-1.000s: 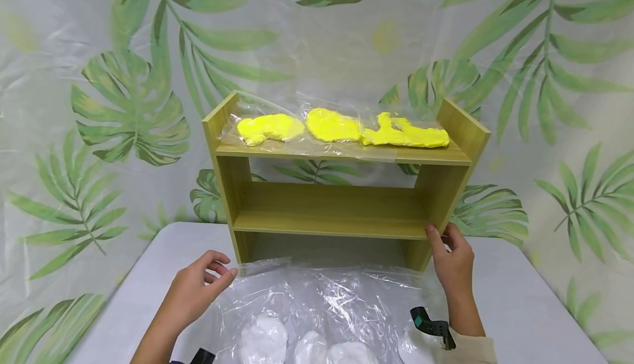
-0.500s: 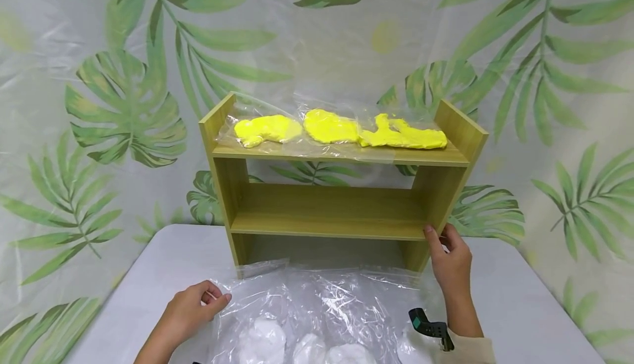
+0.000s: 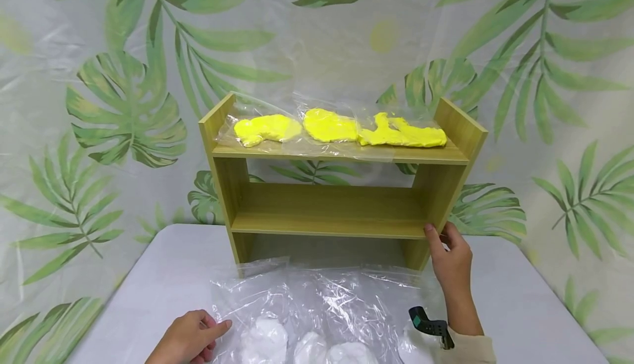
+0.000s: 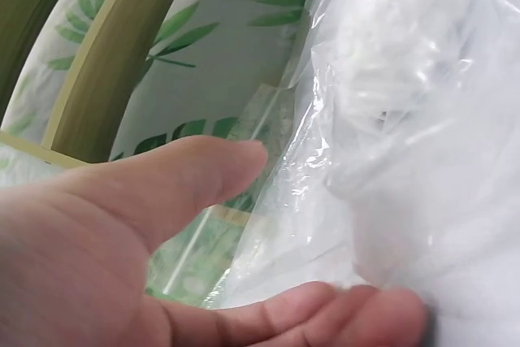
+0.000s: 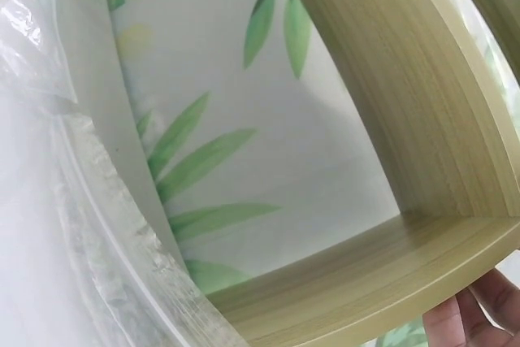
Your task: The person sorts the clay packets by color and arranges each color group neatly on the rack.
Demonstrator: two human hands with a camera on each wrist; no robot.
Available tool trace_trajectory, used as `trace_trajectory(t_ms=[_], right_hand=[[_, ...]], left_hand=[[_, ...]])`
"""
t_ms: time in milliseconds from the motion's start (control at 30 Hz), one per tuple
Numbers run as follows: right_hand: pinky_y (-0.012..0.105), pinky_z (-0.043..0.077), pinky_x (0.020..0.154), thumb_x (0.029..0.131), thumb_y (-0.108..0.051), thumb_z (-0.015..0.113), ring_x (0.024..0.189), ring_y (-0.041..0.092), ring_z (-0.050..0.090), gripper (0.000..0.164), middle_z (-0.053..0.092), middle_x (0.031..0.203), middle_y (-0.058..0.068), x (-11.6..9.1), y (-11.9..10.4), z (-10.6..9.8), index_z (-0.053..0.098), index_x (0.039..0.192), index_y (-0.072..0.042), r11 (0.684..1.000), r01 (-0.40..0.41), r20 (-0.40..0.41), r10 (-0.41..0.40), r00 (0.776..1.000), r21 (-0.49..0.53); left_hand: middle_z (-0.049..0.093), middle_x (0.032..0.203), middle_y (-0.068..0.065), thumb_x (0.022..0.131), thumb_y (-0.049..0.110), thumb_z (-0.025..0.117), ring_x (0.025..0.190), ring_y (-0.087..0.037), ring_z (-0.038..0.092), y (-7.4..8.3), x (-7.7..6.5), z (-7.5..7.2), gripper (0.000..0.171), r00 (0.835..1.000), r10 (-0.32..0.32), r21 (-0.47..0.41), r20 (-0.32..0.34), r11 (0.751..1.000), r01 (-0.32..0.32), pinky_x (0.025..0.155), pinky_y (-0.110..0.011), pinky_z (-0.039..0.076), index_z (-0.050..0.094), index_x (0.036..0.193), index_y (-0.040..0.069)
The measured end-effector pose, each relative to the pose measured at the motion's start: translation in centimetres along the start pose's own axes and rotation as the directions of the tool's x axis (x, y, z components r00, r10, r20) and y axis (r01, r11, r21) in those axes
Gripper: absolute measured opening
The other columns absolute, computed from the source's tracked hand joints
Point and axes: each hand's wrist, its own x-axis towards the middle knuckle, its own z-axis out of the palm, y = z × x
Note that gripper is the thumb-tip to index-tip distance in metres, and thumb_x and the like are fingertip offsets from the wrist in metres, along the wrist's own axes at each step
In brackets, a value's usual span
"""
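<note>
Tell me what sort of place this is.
Probably an indoor filming setup: a pale, green-leaf-printed sheet backdrop hangs behind a white, round-cornered table and a light-brown, wood-look shelf unit.

The left hand [image 3: 185, 337] lies near and to the left, palm turned inward, its thumb [image 4: 203, 168] reaching rightward. Its fingers [image 4: 284, 314] are lightly bent — a wide gap parts them from the thumb. The right hand [image 3: 452, 259] is raised at the right, farther off than the left; its forearm [image 3: 464, 311] slopes up from the near side. Thumb and bent fingers stand opposed in a grip — fingertips partly hidden.
</note>
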Motion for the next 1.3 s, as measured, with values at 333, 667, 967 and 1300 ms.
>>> trace_trajectory(t_ms=[333, 667, 967, 1300], right_hand=[[0.005, 0.041, 0.071, 0.096, -0.033, 0.059, 0.087, -0.006, 0.054, 0.033, 0.067, 0.103, 0.008, 0.0, 0.2, -0.1, 0.064, 0.120, -0.011, 1.000, 0.003, -0.001, -0.003, 1.000, -0.003], [0.007, 0.041, 0.072, 0.097, -0.034, 0.057, 0.087, -0.004, 0.054, 0.034, 0.066, 0.103, 0.007, 0.0, 0.3, 0.0, 0.063, 0.121, -0.011, 1.000, -0.012, -0.006, 0.012, 1.000, -0.014], [0.005, 0.041, 0.071, 0.097, -0.033, 0.058, 0.087, -0.004, 0.054, 0.033, 0.067, 0.103, 0.007, 0.0, 0.0, 0.0, 0.064, 0.121, -0.011, 1.000, -0.006, 0.000, 0.006, 1.000, 0.000], [0.006, 0.041, 0.072, 0.097, -0.033, 0.058, 0.088, -0.004, 0.053, 0.034, 0.066, 0.104, 0.007, 0.0, -0.1, 0.1, 0.064, 0.121, -0.011, 1.000, -0.009, 0.000, 0.009, 1.000, 0.001]], left_hand=[[0.054, 0.065, -0.003, 0.076, 0.064, 0.068, 0.064, -0.020, 0.050, 1.2, -0.5, 0.4, 0.063, 0.996, -0.090, 0.329, 0.028, 0.941, 0.076, 0.061, -0.037, 0.045, 0.059, 0.075, 0.002], [0.044, 0.055, 0.002, 0.075, 0.045, 0.078, 0.056, -0.015, 0.044, 1.6, 0.3, 2.6, 0.044, 0.995, 0.041, 0.151, -0.089, 0.988, -0.027, 0.054, -0.029, 0.034, 0.052, 0.064, 0.011], [0.067, 0.075, -0.009, 0.091, 0.012, 0.059, 0.065, -0.018, 0.066, 0.2, 1.3, 3.2, 0.021, 0.972, 0.183, -0.462, 0.149, 0.882, -0.095, 0.058, -0.034, 0.057, 0.046, 0.076, 0.004], [0.065, 0.093, -0.010, 0.095, 0.016, 0.048, 0.086, -0.020, 0.067, 0.2, 1.6, 2.9, 0.031, 0.945, 0.153, -0.704, 0.287, 0.704, 0.100, 0.075, -0.037, 0.057, 0.056, 0.106, -0.012]])
